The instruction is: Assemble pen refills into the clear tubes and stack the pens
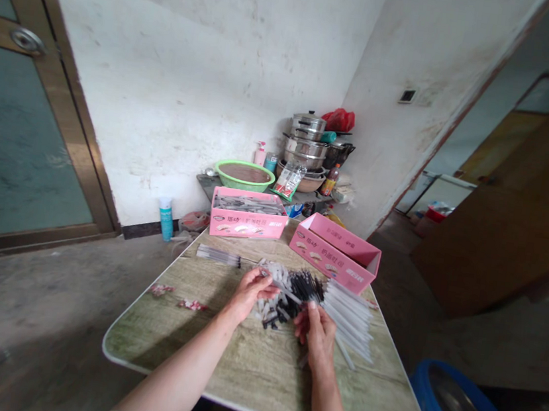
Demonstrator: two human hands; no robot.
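My left hand (pixel 252 291) is closed, its thumb and fingers pinching one end of a slim, pale pen-like tube (pixel 290 293). At the tube's other end is my right hand (pixel 317 332), also closed with its fingertips on it. Under and between the hands lies a loose pile of small whitish and black pieces (pixel 272 306), which look like pen caps. Just past my right hand, a bundle of long translucent tubes (pixel 348 318) with black ends (pixel 305 284) is spread out. A smaller row of similar tubes (pixel 218 255) lies at the far left.
At the table's (pixel 178 337) back edge stand a pink box (pixel 247 224) full of slim tubes and a second pink box (pixel 331 256). Behind are a green basin (pixel 243 185) and stacked pots (pixel 306 146). A blue tub (pixel 424 397) stands right on the floor.
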